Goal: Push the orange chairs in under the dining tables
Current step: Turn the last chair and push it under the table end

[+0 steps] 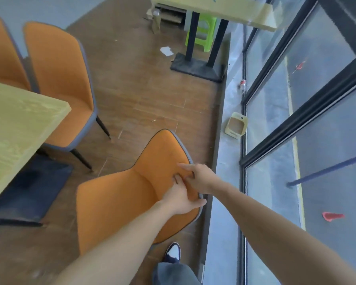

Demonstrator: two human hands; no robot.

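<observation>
While both hands, left hand (180, 199) and right hand (199, 177), clasp its backrest rim, the orange chair (119, 200) stands off the dining table's (19, 124) near corner.

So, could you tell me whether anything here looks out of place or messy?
Yes. The orange chair both hands grip stands out in the aisle, away from the dining table. White paper scraps litter the floor, and a bottle lies on the window ledge.
</observation>
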